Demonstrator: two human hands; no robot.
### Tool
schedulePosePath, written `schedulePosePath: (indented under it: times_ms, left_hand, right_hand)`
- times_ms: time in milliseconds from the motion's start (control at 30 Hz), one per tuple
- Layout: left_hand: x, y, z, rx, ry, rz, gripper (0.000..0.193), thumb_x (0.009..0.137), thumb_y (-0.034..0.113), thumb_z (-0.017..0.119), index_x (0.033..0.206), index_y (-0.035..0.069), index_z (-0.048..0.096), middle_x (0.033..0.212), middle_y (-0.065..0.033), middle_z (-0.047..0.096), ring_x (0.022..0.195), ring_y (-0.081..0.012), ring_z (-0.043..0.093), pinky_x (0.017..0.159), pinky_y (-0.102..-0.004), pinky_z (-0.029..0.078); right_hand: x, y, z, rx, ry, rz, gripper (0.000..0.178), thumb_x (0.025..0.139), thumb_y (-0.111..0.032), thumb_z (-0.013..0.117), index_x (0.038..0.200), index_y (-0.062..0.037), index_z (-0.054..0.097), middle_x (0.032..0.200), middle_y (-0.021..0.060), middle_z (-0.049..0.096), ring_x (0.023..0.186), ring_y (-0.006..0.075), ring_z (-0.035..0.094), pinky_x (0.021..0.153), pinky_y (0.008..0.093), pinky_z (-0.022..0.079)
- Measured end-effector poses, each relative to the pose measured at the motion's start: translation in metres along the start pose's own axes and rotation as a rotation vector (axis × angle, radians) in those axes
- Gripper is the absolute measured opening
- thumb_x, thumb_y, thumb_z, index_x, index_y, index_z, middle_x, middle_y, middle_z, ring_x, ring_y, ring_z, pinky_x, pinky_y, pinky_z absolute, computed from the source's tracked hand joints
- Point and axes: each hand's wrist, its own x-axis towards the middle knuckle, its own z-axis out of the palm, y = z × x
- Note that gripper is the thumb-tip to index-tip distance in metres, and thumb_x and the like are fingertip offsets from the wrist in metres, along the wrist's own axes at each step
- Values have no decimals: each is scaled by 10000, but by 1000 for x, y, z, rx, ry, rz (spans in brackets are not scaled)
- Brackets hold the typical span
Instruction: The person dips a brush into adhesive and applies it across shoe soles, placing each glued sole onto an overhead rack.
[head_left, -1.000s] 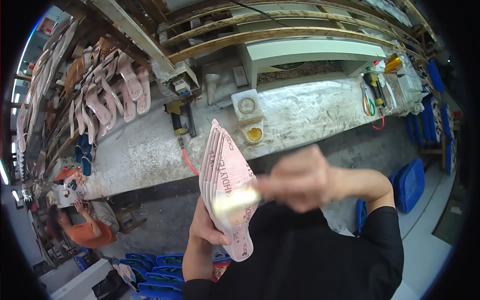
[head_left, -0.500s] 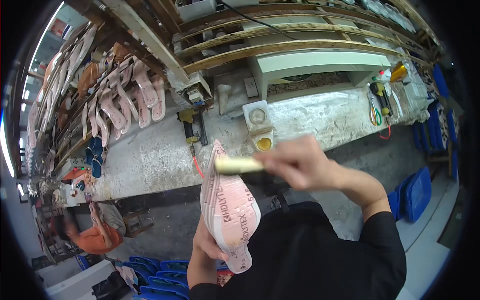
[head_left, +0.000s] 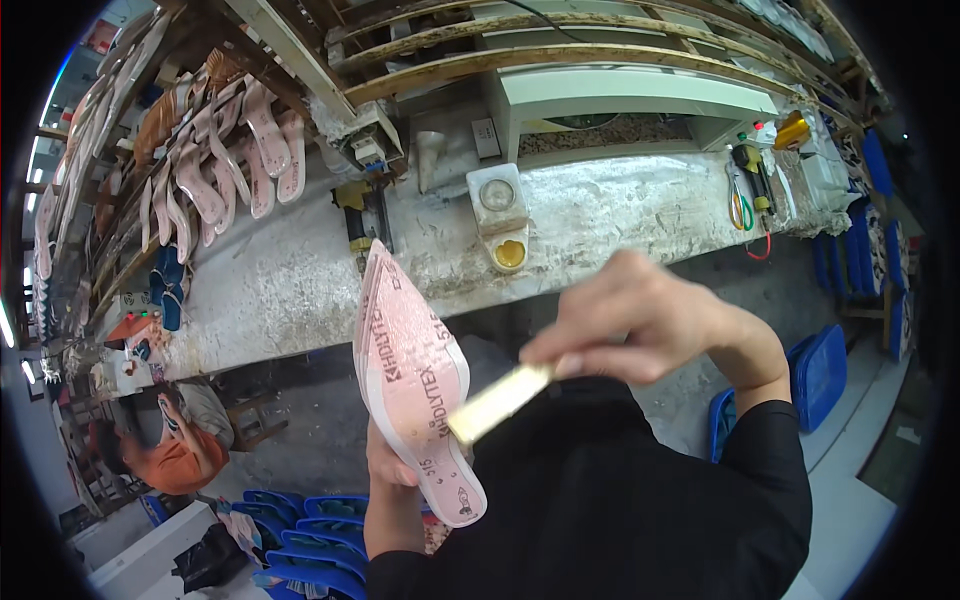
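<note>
My left hand (head_left: pixel 390 463) is closed around the narrow end of a stack of pink, white-edged shoe insoles (head_left: pixel 412 375), held up off the bench with the pointed end away from me. Printed marks cover the top insole. In my right hand (head_left: pixel 635 322) is a pale yellow brush (head_left: pixel 498 403), gripped between thumb and fingers. Its far end is over the right edge of the top insole, near the narrow waist. Motion blurs the brush, so I cannot tell whether it touches. Most of my left fingers are hidden under the stack.
Across the worn bench (head_left: pixel 275 300) stand a yellow glue cup (head_left: pixel 509 253) and a yellow-black tool (head_left: pixel 352 212). Scissors (head_left: pixel 741 208) lie farther right. More insoles (head_left: pixel 205 185) hang on the left rack. A person in orange (head_left: pixel 190 460) sits at left; blue trays (head_left: pixel 315 540) are below.
The brush has moved from the pointed end of the top insole down toward its narrow waist, turning diagonally. The stack sits farther left in view, and its layers look less fanned.
</note>
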Motion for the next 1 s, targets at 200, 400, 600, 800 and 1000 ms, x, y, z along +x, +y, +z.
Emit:
schedulePosePath:
  times_ms: [200, 400, 600, 800, 1000]
  left_hand:
    - [25, 1, 29, -19, 126, 27, 1052, 560, 170, 921, 1400, -149, 374, 1108, -274, 645, 795, -341, 725, 682, -420, 639]
    - [31, 7, 26, 193, 68, -12, 1000, 553, 234, 919, 1333, -174, 445, 943, -275, 676, 737, -338, 721, 604, -388, 616]
    - [29, 21, 44, 423, 78, -53, 1132, 508, 163, 962, 1453, -74, 387, 1281, -153, 610, 1146, -219, 627, 971, -362, 513]
    - [26, 36, 48, 535, 66, -10, 1116, 526, 166, 955, 1457, -69, 386, 1279, -155, 613, 1145, -224, 630, 977, -364, 514]
    - [37, 45, 51, 374, 118, -13, 1155, 531, 166, 937, 1491, -55, 334, 1306, -177, 607, 1155, -261, 647, 982, -385, 531]
  right_hand:
    - [17, -7, -3, -85, -56, 44, 159, 880, -84, 738, 1032, -47, 767, 729, 104, 702, 598, 242, 652, 535, 349, 489]
    - [-3, -22, -6, -166, 238, 31, 202, 862, 23, 680, 1050, 17, 756, 720, 135, 704, 557, 206, 664, 510, 324, 498]
    - [18, -21, 2, -332, 235, 148, 200, 876, 7, 689, 1062, -10, 760, 672, 115, 666, 535, 221, 640, 513, 333, 471]
    - [24, -7, 1, -403, 250, 21, 231, 874, -20, 712, 1099, -37, 759, 662, 102, 663, 508, 197, 612, 462, 333, 448]
    - [31, -22, 8, -218, 32, -88, 255, 852, -17, 733, 1106, -36, 759, 664, 73, 663, 510, 172, 620, 440, 316, 443]
